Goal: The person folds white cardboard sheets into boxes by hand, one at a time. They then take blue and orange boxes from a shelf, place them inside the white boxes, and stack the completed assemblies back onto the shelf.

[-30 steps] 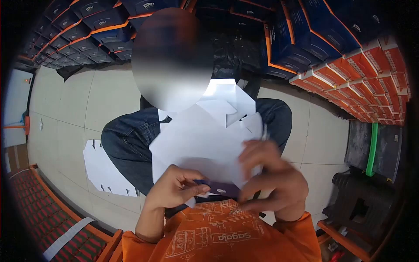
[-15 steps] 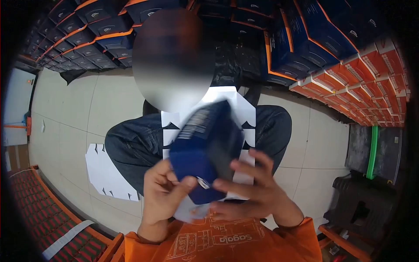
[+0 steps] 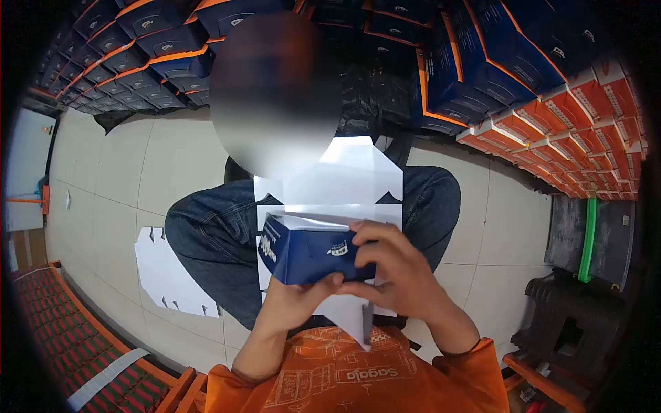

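Observation:
A blue cardboard box (image 3: 310, 251) with white lettering and a white inner side is held in front of my chest, its long printed side towards me. My left hand (image 3: 292, 303) grips its lower left part, thumb along the bottom edge. At the right end, my right hand (image 3: 399, 275) has its fingers curled over the top corner and its thumb near the lower edge. A white flap (image 3: 351, 316) hangs below the box towards my shirt. Under the box, a flat white die-cut cardboard blank (image 3: 337, 179) with notches lies across my lap.
Another white cardboard blank (image 3: 172, 275) lies on the tiled floor, left of my knee. Stacks of blue boxes (image 3: 151, 48) line the back, with orange boxes (image 3: 571, 134) at right. A dark plastic stool (image 3: 561, 323) and a woven-top bench (image 3: 82, 337) flank me. A blurred oval covers the upper middle.
The blue box has turned from upright and tilted to lying lengthwise, and its white inner side now shows. My right hand has closed onto its right end.

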Tool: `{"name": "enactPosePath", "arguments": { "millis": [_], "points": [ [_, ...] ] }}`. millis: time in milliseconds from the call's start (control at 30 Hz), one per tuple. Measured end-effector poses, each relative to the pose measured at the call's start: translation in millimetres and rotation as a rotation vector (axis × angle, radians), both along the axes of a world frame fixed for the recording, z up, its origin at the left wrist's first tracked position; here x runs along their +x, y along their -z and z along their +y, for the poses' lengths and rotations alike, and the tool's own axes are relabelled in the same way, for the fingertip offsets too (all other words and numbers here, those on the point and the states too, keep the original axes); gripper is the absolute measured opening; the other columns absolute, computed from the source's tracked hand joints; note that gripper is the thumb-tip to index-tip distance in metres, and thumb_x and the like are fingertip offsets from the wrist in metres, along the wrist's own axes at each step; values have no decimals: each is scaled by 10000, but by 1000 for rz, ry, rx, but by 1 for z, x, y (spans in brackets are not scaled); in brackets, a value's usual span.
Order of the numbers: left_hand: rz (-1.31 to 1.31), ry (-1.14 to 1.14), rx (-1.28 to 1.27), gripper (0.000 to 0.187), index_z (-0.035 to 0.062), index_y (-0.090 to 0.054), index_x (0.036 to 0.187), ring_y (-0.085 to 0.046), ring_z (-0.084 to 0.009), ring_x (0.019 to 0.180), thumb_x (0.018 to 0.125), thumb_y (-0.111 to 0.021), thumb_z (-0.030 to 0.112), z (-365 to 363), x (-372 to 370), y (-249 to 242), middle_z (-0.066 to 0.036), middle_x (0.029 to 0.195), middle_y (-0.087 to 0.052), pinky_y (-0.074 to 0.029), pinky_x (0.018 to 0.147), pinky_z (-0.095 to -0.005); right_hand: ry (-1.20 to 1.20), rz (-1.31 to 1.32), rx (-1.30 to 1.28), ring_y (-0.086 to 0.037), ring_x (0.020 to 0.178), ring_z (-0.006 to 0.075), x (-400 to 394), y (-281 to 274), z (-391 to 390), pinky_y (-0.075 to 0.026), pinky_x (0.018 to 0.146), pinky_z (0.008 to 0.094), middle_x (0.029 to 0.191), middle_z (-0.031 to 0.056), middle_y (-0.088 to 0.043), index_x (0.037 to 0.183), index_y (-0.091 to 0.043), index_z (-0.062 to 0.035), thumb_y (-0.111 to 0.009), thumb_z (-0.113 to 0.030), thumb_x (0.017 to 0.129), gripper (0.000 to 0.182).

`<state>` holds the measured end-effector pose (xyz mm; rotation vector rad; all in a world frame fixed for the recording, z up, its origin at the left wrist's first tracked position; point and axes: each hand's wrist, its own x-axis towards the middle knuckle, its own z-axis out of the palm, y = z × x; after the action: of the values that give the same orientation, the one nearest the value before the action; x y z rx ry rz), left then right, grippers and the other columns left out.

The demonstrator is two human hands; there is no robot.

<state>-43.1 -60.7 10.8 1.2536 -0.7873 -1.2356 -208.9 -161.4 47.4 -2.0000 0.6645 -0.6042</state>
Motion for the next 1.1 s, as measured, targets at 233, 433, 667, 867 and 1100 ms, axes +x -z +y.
{"name": "enactPosePath", "arguments": {
  "millis": [233, 433, 667, 867, 1100],
  "points": [
    [-49, -93, -131, 403, -16, -550, 1206, -636, -174, 970, 831, -697, -2, -21, 10, 32, -112, 1102, -646, -530, 813, -305, -124, 60, -236, -455, 1261, 351, -12, 10, -16, -346, 1060, 528, 1220, 118, -555, 1102, -665, -123, -829, -177, 644, 489],
    [-538, 238, -60, 423, 1, -558, 1210, -595, -300, 1059, 830, -717, 94, -6, 19, 30, -164, 1232, -574, -485, 894, -396, -280, 370, -390, -510, 1148, 326, 14, -6, -16, -400, 1025, 460, 1268, 111, -485, 1276, -592, -238, -871, -237, 536, 790],
    [209, -192, 268, 822, -80, -478, 1297, -625, -384, 1050, 836, -591, 592, 33, 119, 7, -321, 1168, -590, -476, 963, -438, 288, -315, 418, -587, 969, 167, -21, 35, -23, -488, 819, 318, 1068, 79, -610, 1198, -596, -39, -842, -211, 703, 579],
    [88, 192, -263, 1025, -7, -404, 1381, -399, -357, 1296, 608, -760, 564, 0, 58, 26, -245, 1360, -396, -324, 1072, -413, 210, -113, 422, -536, 1049, 234, 28, 29, 3, -449, 906, 396, 1110, 104, -568, 1125, -639, -52, -736, -326, 814, 426],
    [71, 125, -220, 1103, -47, -352, 1410, -338, -361, 1347, 546, -780, 488, -1, 34, 4, -233, 1417, -323, -246, 1108, -399, 275, -73, -578, -457, 1044, 297, 10, 23, 6, -349, 931, 513, 1087, 145, -521, 993, -726, -213, -232, -848, 772, 834]
  ]
}}
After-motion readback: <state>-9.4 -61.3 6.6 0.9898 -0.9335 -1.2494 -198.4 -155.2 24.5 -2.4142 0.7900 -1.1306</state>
